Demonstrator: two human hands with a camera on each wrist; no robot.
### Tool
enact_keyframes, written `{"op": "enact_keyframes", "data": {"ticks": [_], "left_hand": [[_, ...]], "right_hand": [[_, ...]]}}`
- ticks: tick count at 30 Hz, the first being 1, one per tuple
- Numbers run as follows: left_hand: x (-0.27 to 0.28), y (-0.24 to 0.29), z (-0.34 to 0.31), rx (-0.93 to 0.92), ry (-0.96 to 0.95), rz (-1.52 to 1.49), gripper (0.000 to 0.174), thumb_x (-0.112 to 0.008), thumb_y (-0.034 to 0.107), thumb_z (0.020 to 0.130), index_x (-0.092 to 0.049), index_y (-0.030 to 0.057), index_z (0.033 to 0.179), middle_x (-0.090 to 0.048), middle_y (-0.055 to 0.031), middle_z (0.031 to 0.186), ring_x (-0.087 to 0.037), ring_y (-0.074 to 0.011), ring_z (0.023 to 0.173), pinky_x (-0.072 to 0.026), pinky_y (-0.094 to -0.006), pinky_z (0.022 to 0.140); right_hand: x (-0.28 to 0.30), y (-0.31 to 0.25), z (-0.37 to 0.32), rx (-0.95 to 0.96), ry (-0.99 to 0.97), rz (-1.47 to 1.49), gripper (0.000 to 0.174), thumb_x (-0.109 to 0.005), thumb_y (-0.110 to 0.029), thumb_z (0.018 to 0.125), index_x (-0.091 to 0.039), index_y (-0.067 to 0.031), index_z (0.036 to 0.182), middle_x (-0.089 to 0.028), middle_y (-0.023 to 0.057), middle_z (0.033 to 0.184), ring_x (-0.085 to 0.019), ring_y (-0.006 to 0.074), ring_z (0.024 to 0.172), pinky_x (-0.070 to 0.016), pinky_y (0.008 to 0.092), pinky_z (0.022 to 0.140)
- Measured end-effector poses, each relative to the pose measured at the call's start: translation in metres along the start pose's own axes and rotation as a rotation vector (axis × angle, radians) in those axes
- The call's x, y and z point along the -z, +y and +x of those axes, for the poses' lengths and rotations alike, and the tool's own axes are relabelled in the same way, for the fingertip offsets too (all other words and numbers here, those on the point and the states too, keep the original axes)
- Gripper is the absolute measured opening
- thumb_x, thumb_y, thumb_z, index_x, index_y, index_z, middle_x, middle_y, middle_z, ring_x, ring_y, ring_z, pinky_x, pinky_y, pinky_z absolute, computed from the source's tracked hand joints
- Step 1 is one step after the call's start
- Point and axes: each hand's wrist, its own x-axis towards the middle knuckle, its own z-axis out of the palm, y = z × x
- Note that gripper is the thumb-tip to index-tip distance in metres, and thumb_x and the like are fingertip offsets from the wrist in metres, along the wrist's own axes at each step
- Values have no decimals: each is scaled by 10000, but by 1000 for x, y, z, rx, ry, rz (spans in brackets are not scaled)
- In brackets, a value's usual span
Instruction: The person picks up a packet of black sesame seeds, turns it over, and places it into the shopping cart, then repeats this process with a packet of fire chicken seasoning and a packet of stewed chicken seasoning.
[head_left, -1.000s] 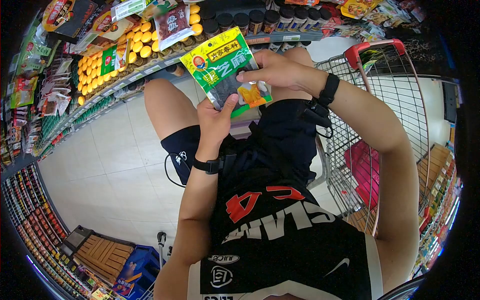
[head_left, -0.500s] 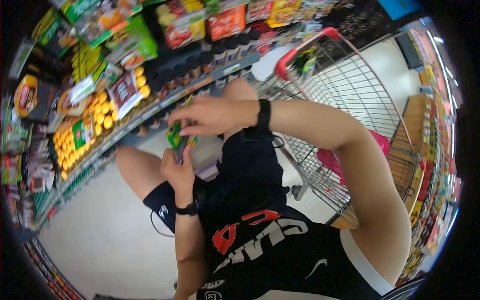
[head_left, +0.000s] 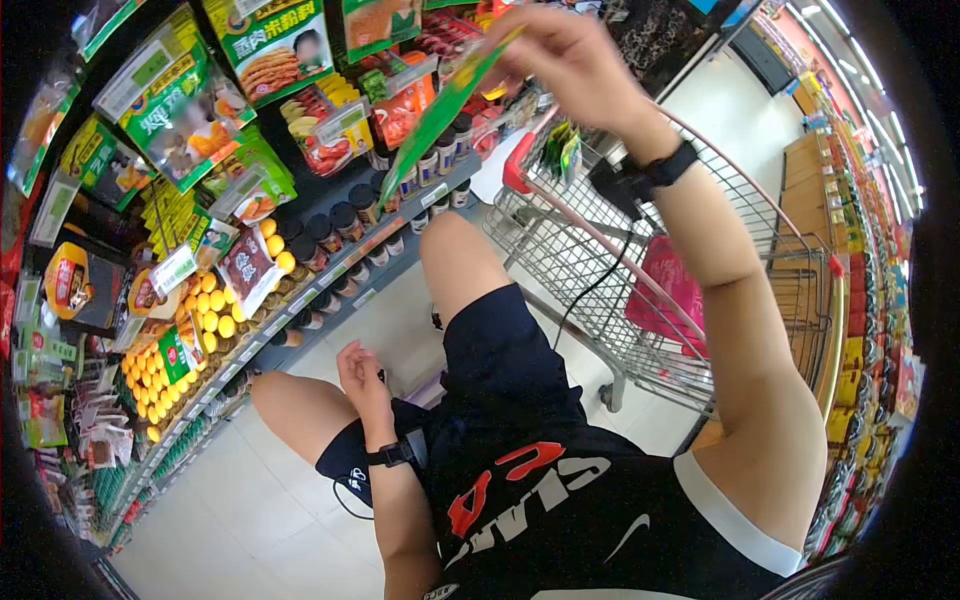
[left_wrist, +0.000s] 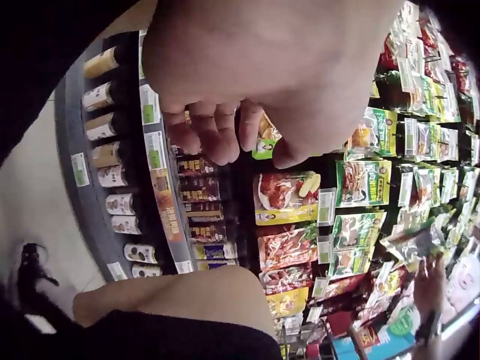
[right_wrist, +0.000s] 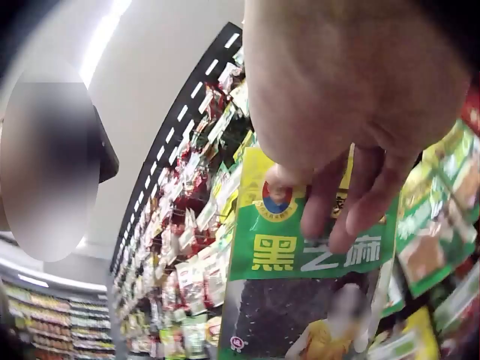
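The right hand [head_left: 575, 65] is raised at the top of the head view and pinches a green and yellow packet [head_left: 440, 120] by its upper edge; the packet hangs edge-on to that camera. In the right wrist view the packet's front [right_wrist: 300, 277] shows dark contents, below the fingers of the right hand [right_wrist: 352, 112]. The left hand [head_left: 366, 385] is held low over the thigh, fingers loosely bent, holding nothing. In the left wrist view the left hand [left_wrist: 262, 90] appears before the shelves, its fingers relaxed and touching nothing.
Hanging food packets [head_left: 180, 110] fill the shelf at the upper left. Rows of dark-lidded jars [head_left: 345, 218] stand on a lower shelf edge. A wire shopping cart [head_left: 600, 255] with a pink bag [head_left: 668, 290] stands to the right.
The left hand has let go of the packet and lowered. The right hand has lifted the packet up and to the right, and the head view has shifted toward the shelves and cart.
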Motion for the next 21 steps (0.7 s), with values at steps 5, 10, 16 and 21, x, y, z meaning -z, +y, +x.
{"op": "enact_keyframes", "data": {"ticks": [5,10,16,21], "left_hand": [[-13,-9,8,75,-57,2,189,-557,95,942,-562,82,1130,-537,15,876,-490,-78,755,-410,-230,663],[-20,-23,13,154,-165,43,202,-567,87,930,-562,88,1132,-544,13,876,-492,-76,750,-406,-226,662],[-28,-48,16,118,-238,99,248,-514,31,891,-571,59,1131,-547,33,878,-486,-75,750,-398,-221,659],[-41,-36,15,150,-310,142,168,-527,47,898,-598,85,1046,-578,8,879,-516,-83,749,-415,-221,663]], "right_hand": [[86,-6,-49,-18,111,-508,186,-541,-162,994,-591,16,1017,-690,81,907,-667,108,861,-537,247,708],[125,39,-108,-340,73,-636,179,-505,-180,1007,-559,-14,971,-589,74,784,-534,123,702,-474,306,644],[126,154,-185,-661,-117,-634,183,-566,-218,931,-615,-44,951,-643,162,806,-645,301,777,-495,404,682],[109,216,-220,-622,-159,-673,136,-576,-149,900,-635,-36,947,-668,177,857,-651,366,830,-502,445,718]]}}
